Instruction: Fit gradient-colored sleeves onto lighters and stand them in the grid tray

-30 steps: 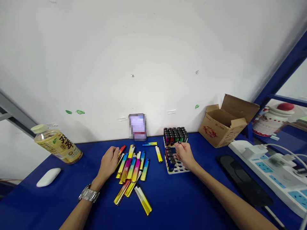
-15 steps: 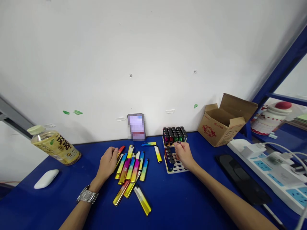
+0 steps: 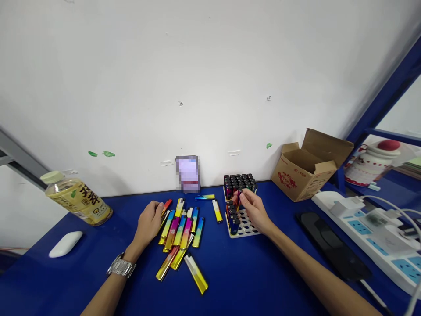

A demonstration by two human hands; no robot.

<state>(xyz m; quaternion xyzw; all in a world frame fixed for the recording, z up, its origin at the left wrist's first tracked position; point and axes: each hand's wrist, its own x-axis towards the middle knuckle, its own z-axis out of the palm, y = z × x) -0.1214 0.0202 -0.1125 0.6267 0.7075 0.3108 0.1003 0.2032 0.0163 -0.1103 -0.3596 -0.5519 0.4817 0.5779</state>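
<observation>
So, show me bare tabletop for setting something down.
Bare table lies between mouse and left hand, and at the front edge, this side of the loose lighters. Crowded: those lighters, tray under the right hand holding a lighter, power strip.

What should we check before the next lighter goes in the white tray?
1. Right hand has a lighter pinched at its fingertips: ok.
2. That lighter is upright: cannot tell, the fingers hide most of it.
3. White tray has free holes: ok, the near rows are bare.
4. Tray lies flat on the blue table: ok.
5. Left hand is on the loose lighters: ok.
</observation>
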